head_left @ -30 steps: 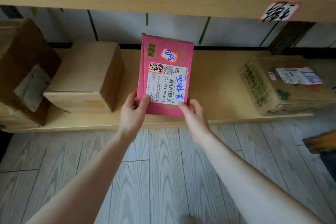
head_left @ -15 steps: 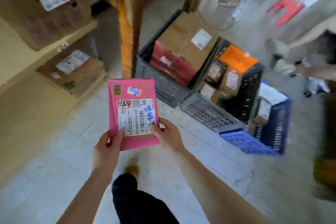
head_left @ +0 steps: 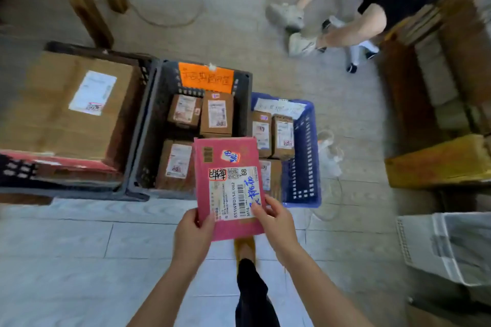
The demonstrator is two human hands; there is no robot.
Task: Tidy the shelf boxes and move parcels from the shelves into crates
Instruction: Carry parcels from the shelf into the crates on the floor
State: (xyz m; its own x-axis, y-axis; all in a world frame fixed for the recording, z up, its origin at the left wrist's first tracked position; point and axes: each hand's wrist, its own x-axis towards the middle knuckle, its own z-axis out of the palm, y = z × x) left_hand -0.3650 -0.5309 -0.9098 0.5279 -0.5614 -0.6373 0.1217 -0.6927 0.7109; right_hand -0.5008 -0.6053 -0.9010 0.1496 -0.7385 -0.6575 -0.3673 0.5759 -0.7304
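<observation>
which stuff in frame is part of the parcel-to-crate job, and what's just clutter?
In the job:
- pink parcel, in the grip of left hand and right hand
- black crate, part-filled with boxes
- blue crate, also holding boxes
- left crate with the big carton

Lying about:
- seated person
- white bin
- plastic bag

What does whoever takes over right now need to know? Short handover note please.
Left hand and right hand: both grip the bottom edge of the pink parcel, label up.
Parcel is held in the air over the near edge of the black crate, beside the blue crate; both already hold small boxes.
Done: parcel carried to the crates.
Left: pick the crate, set it in, let go.
</observation>
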